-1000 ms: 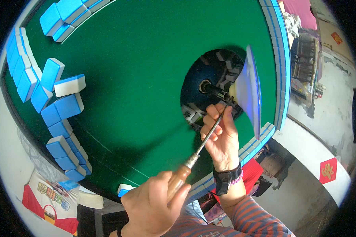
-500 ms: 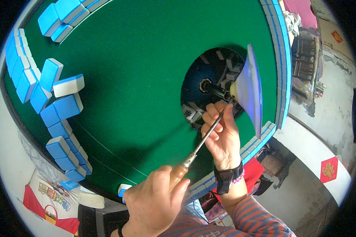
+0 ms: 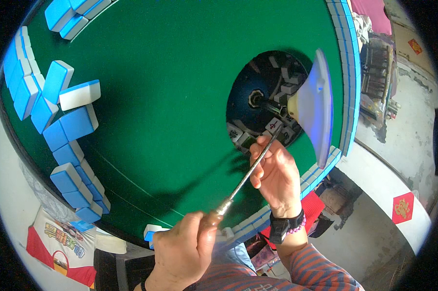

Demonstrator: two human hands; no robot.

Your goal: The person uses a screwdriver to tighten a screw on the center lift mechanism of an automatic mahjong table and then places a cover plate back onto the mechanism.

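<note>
My left hand (image 3: pixel 182 247) is closed around the brown handle of a screwdriver (image 3: pixel 246 180). My right hand (image 3: pixel 279 182), palm up with a black watch on the wrist, has its fingers curled about the thin metal shaft near the tip. Just beyond the fingertips is a round dark opening (image 3: pixel 245 82) in a green mahjong table (image 3: pixel 160 92). A black post stands in it, with a translucent pale purple flared cover (image 3: pixel 316 104) tilted on its side at the end. The screwdriver tip is apart from the cover's cream base. A white mahjong tile (image 3: pixel 273 126) shows beside the tip.
Blue-backed mahjong tiles (image 3: pixel 63 131) lie jumbled along the left. A long tile row (image 3: pixel 347 72) curves along the right edge; more stand at the upper left and near side. Beyond the rim are a red-and-white bag (image 3: pixel 63 247) and a red cloth (image 3: pixel 308 213).
The screwdriver tip has drawn back from the cover's base toward me, and both hands have shifted slightly nearer. The white tile by the tip has come into view.
</note>
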